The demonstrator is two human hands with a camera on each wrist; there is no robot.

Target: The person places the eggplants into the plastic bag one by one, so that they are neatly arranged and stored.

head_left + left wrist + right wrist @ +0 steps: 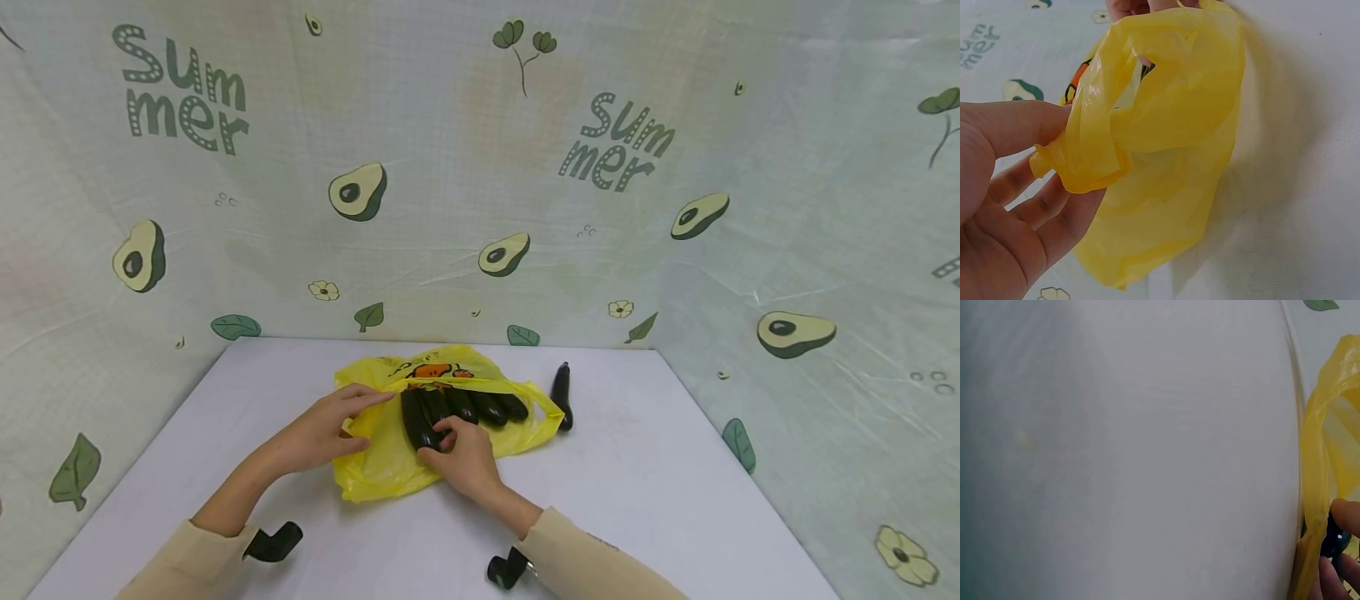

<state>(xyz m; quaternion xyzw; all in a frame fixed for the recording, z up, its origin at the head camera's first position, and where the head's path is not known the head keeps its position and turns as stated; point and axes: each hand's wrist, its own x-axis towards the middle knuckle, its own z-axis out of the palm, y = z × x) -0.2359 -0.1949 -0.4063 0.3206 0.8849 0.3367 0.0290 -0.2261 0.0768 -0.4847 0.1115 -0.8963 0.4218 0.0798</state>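
A yellow plastic bag (378,471) lies on its side on the white table, its mouth partly spread. Inside the mouth several glossy dark eggplants (491,408) lie side by side. My right hand (471,465) reaches into the opening and pinches the near end of the leftmost eggplant (415,419) between thumb and fingers. At the bag's left side is my left hand (322,432), thumb and fingers spread apart. In the left wrist view its relaxed fingers (1063,215) lie against a bag handle (1094,144). Another eggplant (562,396) lies outside the bag, to its right.
Pale cloth walls (420,108) printed with avocados and leaves enclose the white table (637,475) at the back and both sides. A black device (275,542) is at the left wrist, and another black device (506,569) at the right.
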